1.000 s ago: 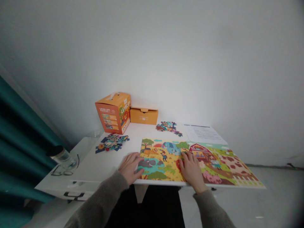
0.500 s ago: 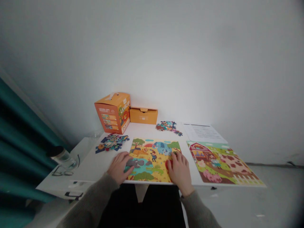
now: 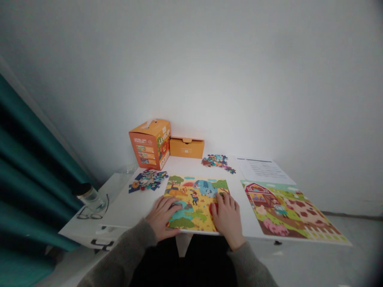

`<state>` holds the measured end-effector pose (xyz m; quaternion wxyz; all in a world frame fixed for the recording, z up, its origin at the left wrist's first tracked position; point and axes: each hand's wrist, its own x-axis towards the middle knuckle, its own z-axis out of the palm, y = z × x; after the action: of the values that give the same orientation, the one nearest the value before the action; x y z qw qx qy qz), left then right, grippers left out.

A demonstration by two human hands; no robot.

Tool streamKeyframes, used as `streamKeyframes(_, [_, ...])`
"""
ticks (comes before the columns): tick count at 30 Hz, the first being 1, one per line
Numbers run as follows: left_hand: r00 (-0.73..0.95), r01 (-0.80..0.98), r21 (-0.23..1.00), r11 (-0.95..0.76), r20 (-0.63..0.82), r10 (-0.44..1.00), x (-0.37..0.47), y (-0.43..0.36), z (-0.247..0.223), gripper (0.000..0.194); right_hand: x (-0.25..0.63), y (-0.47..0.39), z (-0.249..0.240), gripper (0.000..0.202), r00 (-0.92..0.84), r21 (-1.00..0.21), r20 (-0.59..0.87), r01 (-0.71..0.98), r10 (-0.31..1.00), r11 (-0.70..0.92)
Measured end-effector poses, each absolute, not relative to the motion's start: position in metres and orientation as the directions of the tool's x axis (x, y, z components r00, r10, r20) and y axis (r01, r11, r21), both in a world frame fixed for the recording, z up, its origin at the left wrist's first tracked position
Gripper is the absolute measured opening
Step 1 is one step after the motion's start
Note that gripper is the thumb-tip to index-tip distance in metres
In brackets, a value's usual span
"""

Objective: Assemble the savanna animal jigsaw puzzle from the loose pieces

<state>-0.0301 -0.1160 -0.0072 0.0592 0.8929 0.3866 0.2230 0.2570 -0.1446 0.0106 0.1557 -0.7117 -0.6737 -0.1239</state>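
At the near edge of a table (image 3: pixel 128 209), a person's left hand (image 3: pixel 161 218) and right hand (image 3: pixel 229 219), fingers (image 3: pixel 226 200) loosely spread, rest on opposite sides of a safari puzzle (image 3: pixel 196 203), left of a farm puzzle (image 3: pixel 290 211).

The savanna puzzle (image 3: pixel 197 204) is yellow, turquoise and green, the printed cow (image 3: pixel 307 211) brown-blotched, the curtain (image 3: pixel 26 175) teal.

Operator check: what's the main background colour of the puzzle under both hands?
Yellow; the puzzle shows in the head view.
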Motion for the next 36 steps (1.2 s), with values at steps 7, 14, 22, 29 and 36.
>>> streamKeyframes(7, [0.595, 0.663, 0.286, -0.692, 0.36, 0.719, -0.029, -0.12, -0.007, 0.057, 0.262, -0.143, 0.009, 0.042, 0.043, -0.025, 0.363, 0.999, 0.931, -0.036])
streamKeyframes(14, [0.413, 0.785, 0.248, -0.568, 0.475, 0.777, -0.055, -0.059, 0.017, 0.027, 0.276, -0.136, 0.015, 0.044, -0.025, -0.011, 0.249, 1.0, 0.968, 0.028])
streamKeyframes(22, [0.385, 0.902, 0.073, -0.425, 0.306, 0.871, -0.067, 0.025, 0.035, 0.015, 0.271, -0.141, 0.009, 0.041, -0.016, -0.012, 0.366, 1.0, 0.93, 0.022])
streamKeyframes(29, [0.374, 0.915, 0.057, -0.4, 0.255, 0.892, -0.064, 0.037, 0.03, 0.012, 0.272, -0.141, 0.009, 0.04, -0.015, -0.029, 0.378, 0.999, 0.926, 0.028])
streamKeyframes(36, [0.436, 0.713, 0.351, -0.606, 0.456, 0.776, -0.045, 0.021, 0.032, 0.02, 0.272, -0.14, 0.008, 0.039, -0.015, -0.036, 0.383, 0.999, 0.924, 0.031])
